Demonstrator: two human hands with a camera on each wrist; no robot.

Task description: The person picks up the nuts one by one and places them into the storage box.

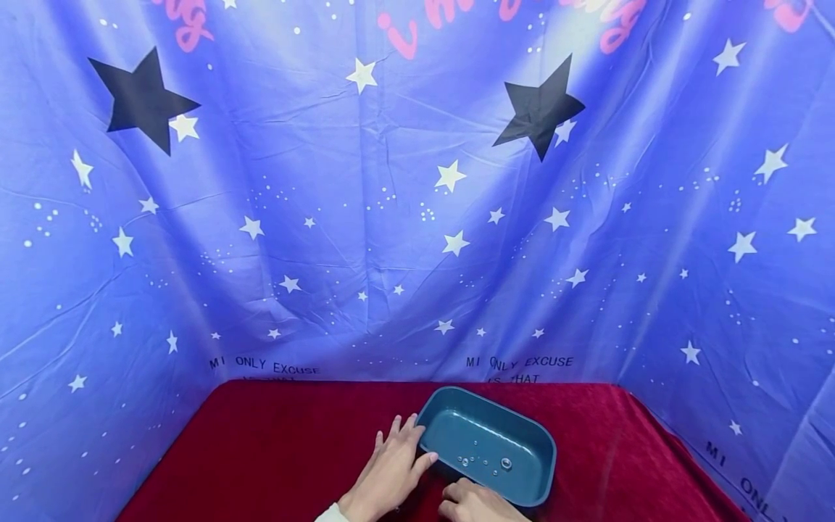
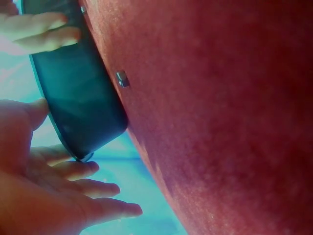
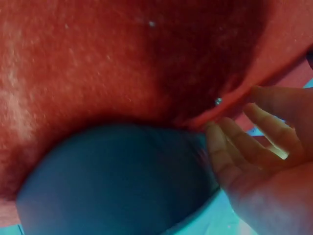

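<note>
A dark teal rectangular basin stands at a slant on the red cloth, with several small clear pieces and a larger clear round piece in it. My left hand is at the basin's left corner, thumb and fingers extended and spread at the rim. Beside the near wall is my right hand, its fingers slightly bent against the basin's side in the right wrist view, holding nothing visible. A small shiny piece lies on the cloth by the wall. In the right wrist view a tiny shiny piece is near the right fingertips.
Red velvety cloth covers the table. A blue curtain with stars and lettering hangs behind and along both sides. Another tiny bright speck shows on the cloth in the right wrist view.
</note>
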